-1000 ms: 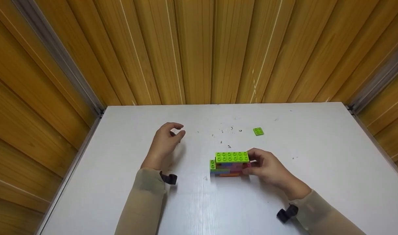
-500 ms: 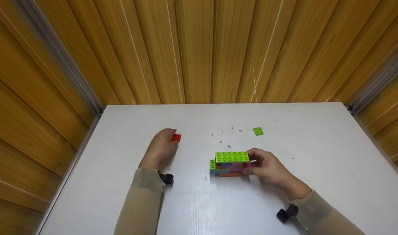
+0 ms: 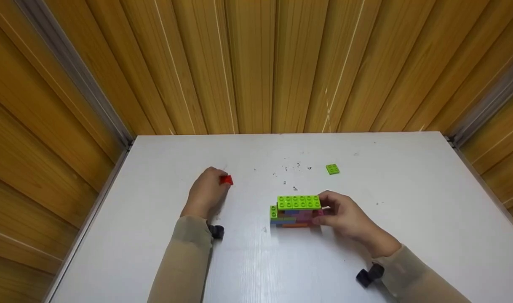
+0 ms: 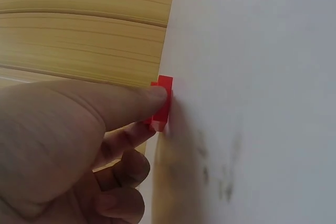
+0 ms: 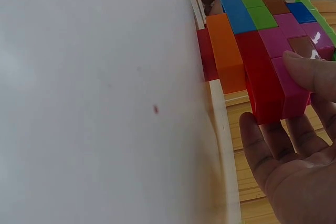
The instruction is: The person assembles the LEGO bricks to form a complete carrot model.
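My left hand (image 3: 206, 191) is at the left-centre of the table, pinching a small red toy building brick (image 3: 227, 180) between thumb and finger. The left wrist view shows the brick (image 4: 165, 100) from the side, close to the white surface, its far part hidden behind the thumb. To the right, my right hand (image 3: 345, 216) grips the right end of an assembled block of multicoloured bricks (image 3: 298, 202) with a light green studded top. In the right wrist view, red, orange, blue, pink, brown and green bricks (image 5: 262, 51) show on its side, with the thumb pressed on it.
A loose light green square brick (image 3: 332, 169) lies on the white table (image 3: 408, 176), behind the assembled block. Small dark marks dot the tabletop near it. Wood-patterned panels (image 3: 256, 67) rise at the back and sides.
One second ago my left thumb and fingers were apart with no brick visible; then the red brick appeared pinched between them. It is now slightly lower and tilted. My right hand stayed put.
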### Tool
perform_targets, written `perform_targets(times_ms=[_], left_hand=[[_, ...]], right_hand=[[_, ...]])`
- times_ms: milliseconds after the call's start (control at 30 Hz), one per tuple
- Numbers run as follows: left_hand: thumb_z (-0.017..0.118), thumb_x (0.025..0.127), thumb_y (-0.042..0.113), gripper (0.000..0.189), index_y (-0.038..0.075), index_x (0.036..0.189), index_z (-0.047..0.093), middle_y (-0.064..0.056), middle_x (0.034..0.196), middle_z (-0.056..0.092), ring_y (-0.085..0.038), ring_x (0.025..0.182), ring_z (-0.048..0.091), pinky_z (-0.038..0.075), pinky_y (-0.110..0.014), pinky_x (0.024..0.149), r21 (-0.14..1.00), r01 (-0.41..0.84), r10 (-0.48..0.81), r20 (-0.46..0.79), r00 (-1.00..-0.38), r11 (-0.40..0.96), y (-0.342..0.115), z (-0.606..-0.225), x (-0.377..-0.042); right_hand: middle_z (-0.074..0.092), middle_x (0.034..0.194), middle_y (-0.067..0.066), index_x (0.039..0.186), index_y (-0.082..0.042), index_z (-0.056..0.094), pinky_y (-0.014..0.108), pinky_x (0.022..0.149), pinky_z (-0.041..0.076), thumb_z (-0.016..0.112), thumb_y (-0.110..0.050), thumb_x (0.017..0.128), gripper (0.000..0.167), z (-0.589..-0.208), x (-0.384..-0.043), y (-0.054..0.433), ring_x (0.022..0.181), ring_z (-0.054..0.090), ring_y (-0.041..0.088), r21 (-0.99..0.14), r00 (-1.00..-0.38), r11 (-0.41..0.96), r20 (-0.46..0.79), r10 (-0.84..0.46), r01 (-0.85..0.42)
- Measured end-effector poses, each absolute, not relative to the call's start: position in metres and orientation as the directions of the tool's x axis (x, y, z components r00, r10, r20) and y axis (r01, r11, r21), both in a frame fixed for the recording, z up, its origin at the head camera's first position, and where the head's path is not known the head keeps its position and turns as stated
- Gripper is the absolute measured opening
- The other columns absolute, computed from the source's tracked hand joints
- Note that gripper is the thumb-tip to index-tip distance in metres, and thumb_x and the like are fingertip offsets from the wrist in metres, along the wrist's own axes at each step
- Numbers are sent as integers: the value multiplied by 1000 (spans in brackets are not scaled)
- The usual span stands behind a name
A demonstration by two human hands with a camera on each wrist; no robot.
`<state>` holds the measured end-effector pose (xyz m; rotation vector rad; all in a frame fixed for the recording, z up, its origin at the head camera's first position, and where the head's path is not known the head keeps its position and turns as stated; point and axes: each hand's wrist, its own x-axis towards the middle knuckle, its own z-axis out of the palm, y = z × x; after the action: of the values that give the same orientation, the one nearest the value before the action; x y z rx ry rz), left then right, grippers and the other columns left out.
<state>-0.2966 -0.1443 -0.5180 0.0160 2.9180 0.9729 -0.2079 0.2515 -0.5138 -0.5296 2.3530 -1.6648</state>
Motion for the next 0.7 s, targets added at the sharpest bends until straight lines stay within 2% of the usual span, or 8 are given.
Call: perform_targets(times_ms=[267,467,700], left_hand=[[82,104,21,38,8,139,77,-15,140,74,-34,128,72,59,-54,117,659,-63,-4,-90,-996,749,-143,-515,-293],[87,100,26,34,13,131,78,-9,124,77,-29,110,70,65,-47,103,733,-124,-16,-153,-988,668,-139,-506,-289],[86,100,27,28,17,125,79,-3,122,73,-26,100,63,55,-40,86,785,-52,66,-117,-991,617,-130,-491,-281]], right_hand=[[79,129,12,130,6,69,24,102,60,86,3,91,42,-515,-207,251,112,76,15,-950,-914,273,33,-405,-155],[77,131,18,129,4,69,23,102,60,87,2,92,42,-514,-207,251,112,76,16,-943,-921,288,43,-387,-165],[77,134,23,130,3,70,23,103,59,87,1,92,42,-513,-207,251,115,75,19,-939,-926,301,42,-375,-165]])
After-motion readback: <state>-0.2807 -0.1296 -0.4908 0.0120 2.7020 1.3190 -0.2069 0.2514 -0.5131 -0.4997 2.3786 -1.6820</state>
